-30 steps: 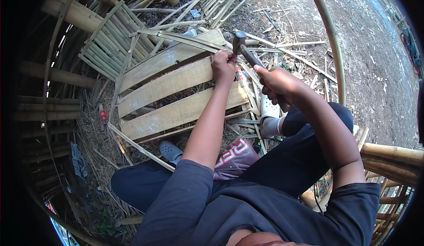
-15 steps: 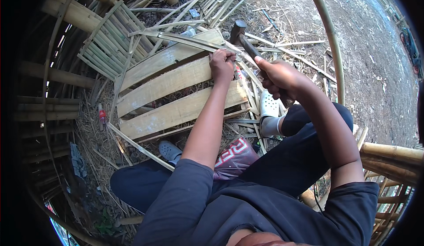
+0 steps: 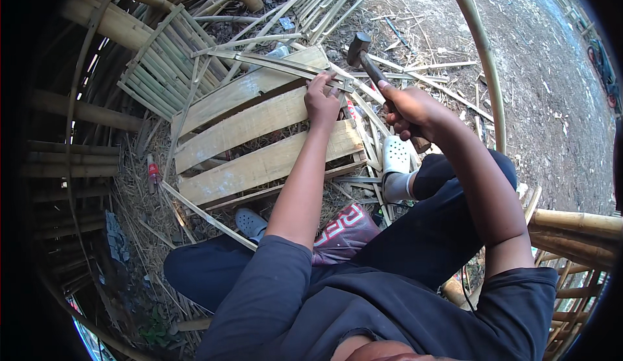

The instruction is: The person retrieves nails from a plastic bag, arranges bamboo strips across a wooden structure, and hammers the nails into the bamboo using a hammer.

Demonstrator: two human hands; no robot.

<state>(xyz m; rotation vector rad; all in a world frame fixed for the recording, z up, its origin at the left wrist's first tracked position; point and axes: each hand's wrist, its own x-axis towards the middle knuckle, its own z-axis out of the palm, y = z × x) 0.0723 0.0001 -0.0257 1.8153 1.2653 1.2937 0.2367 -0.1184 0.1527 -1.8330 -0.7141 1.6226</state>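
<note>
My right hand [image 3: 410, 113] is closed round the handle of a hammer [image 3: 372, 68], its dark metal head raised just beyond the far right corner of a low wooden slat platform [image 3: 240, 131]. My left hand [image 3: 322, 101] rests at that same corner, its fingers gripping the ends of thin split bamboo strips [image 3: 276, 66]. The strips run left across the platform's far board and meet other strips at an angle. Whether a nail stands under the left fingers is hidden. The hammer head is apart from the strips.
A bamboo slat panel [image 3: 159, 69] leans at the far left. A small red-labelled bottle [image 3: 153, 170] lies among shavings. A printed bag [image 3: 347, 231] sits between my legs. A curved bamboo pole [image 3: 481, 43] rises at right, and loose strips [image 3: 337, 1] are piled at the back.
The hammer head has shifted slightly right and nearer, and its handle end now shows below my right hand. My left fingers have loosened and moved slightly on the strips.
</note>
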